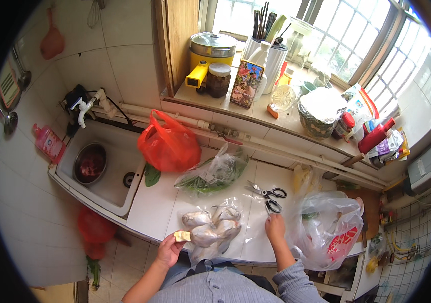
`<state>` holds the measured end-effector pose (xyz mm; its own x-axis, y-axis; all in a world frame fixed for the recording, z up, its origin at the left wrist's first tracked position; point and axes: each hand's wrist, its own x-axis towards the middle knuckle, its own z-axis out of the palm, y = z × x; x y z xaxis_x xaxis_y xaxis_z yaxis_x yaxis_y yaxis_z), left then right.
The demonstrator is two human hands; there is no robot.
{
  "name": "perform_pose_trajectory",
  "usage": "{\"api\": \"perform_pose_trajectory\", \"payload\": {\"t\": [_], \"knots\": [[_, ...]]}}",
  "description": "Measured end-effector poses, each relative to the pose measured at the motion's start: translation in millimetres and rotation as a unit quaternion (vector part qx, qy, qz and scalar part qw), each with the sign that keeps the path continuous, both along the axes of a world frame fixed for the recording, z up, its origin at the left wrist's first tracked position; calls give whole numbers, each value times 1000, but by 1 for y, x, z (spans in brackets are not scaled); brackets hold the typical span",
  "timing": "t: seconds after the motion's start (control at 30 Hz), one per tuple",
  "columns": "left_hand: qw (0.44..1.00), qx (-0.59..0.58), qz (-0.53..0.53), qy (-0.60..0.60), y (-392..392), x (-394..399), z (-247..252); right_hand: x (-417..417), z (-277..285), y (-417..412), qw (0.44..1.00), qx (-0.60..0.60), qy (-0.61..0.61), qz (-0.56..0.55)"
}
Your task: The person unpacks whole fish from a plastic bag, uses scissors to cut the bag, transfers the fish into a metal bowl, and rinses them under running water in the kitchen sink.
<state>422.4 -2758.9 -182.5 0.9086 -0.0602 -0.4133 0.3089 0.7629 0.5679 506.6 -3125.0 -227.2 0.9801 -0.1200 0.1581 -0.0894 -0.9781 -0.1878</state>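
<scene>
In my left hand, between thumb and fingers, is a small pale yellow piece whose kind I cannot tell. It is held at the left edge of several whole fish lying in clear plastic on the white tiled counter. My right hand is at the lower handle loop of the black-handled scissors, which lie on the counter with their blades apart; whether the fingers grip something thin there is unclear. A clear bag of green vegetables lies beyond the fish.
A red plastic bag stands beside the sink, which holds a metal bowl with red meat. To the right is a bulging white plastic bag. A phone, jars and a pot stand on the window ledge.
</scene>
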Motion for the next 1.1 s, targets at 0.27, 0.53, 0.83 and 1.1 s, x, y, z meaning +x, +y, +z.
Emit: {"api": "perform_pose_trajectory", "payload": {"t": [0.27,0.53,0.83,1.1], "knots": [[1000,-20,-8,-15,35,2,5,-10,-12,81,938,262,212,-79],[1000,-2,-26,-4,71,-4,-7,-16,-13,91,940,235,176,-175],[999,-30,-37,6,83,-2,-5,-11,61,136,836,530,104,-93],[997,-41,-58,6,75,1,-5,-24,35,115,912,404,68,-3]]}}
